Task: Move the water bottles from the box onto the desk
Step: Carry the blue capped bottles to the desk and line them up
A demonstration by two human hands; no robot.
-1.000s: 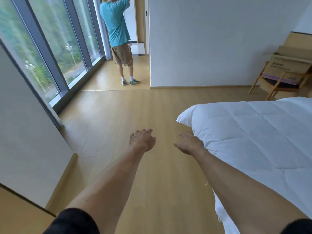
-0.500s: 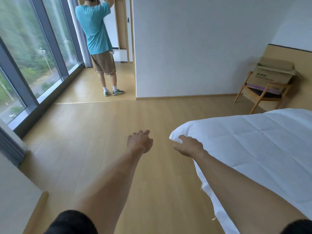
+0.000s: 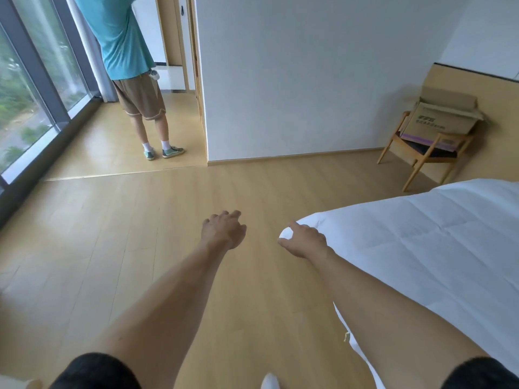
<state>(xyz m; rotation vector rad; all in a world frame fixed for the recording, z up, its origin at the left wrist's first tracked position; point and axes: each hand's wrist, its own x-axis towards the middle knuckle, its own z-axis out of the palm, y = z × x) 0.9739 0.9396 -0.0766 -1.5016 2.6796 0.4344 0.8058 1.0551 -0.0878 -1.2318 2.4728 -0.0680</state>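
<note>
Cardboard box [image 3: 441, 119], wooden chair [image 3: 421, 161], glossy wood floor [image 3: 140, 234].

Single head view, wide-angle, looking forward and down over outstretched arms; floor [image 3: 140, 248] close below, bed [image 3: 421, 248] near right, box [image 3: 441, 119] far right.

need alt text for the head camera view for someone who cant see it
Two bare arms reach forward over a wood floor, the left hand and right hand both loosely curled and holding nothing. A white bed lies to the right, and an open cardboard box sits on a wooden chair by the far wall. Another person stands by the windows.
</note>
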